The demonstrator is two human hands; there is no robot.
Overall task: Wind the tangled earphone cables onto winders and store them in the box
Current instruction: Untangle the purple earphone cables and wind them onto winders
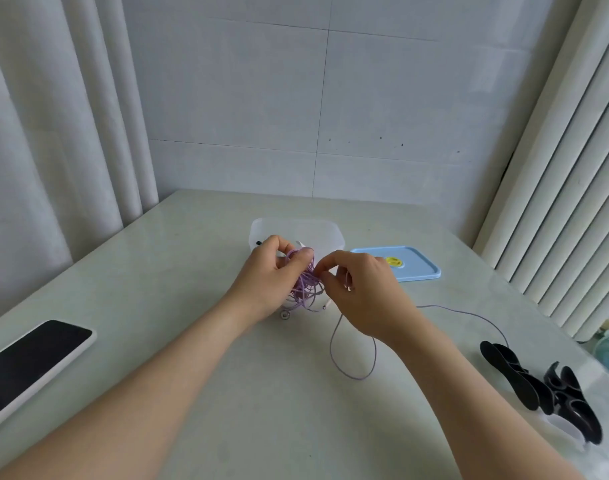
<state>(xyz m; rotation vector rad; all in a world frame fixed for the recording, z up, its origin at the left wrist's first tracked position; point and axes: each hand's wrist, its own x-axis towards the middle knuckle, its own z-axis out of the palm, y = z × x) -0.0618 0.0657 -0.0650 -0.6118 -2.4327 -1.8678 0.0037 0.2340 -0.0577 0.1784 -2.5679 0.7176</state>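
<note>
Table point(227, 393): pale, glossy top that carries everything below.
Phone point(29, 362): dark screen in a white case, lying flat at the table's left edge, well apart from the hands.
Box point(317, 233): translucent white, open at the top, standing just behind the hands; what is inside it cannot be made out.
Lid point(417, 268): light blue with a yellow sticker, lying flat just right of the box.
Winders point(525, 379): black, flat, curved pieces heaped together near the right edge of the table.
Left hand point(265, 275): raised above the table in front of the box, fingers curled round the top of the tangle.
Right hand point(362, 289): just beside the left, thumb and forefinger pinching a strand at the tangle's right edge.
Earphone cable point(305, 289): thin and lilac, bunched into a dense knot of loops between the two hands.
Loose strand point(331, 346): hangs from the right hand, forms one open loop on the table, then trails right toward the winders.
Earbud point(284, 315): small and silvery, dangling below the tangle, close to the table.
</note>
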